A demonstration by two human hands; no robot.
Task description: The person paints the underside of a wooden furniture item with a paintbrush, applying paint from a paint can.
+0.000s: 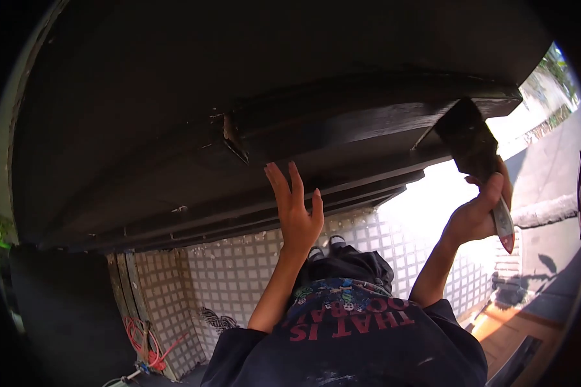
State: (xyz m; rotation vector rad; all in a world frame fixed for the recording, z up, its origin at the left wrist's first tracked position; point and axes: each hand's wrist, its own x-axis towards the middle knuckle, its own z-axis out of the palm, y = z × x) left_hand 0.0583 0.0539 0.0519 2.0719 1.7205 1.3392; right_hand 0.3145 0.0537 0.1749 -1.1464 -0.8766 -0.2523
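A wide paintbrush with dark bristles is in my right hand, its pale, red-tipped handle pointing down past my fingers. The bristles touch or nearly touch the right part of a black ledge. My left hand is raised with its fingers spread and holds nothing; its fingertips are near the underside of the dark surface. Left of centre, a notch with a pale, rough edge breaks the black surface. Whether my left fingertips touch the surface cannot be told.
Below lies a floor of pale square tiles. Red cord hangs by a wooden post at the lower left. Orange-brown boards lie at the lower right. Bright sunlit ground is at the right.
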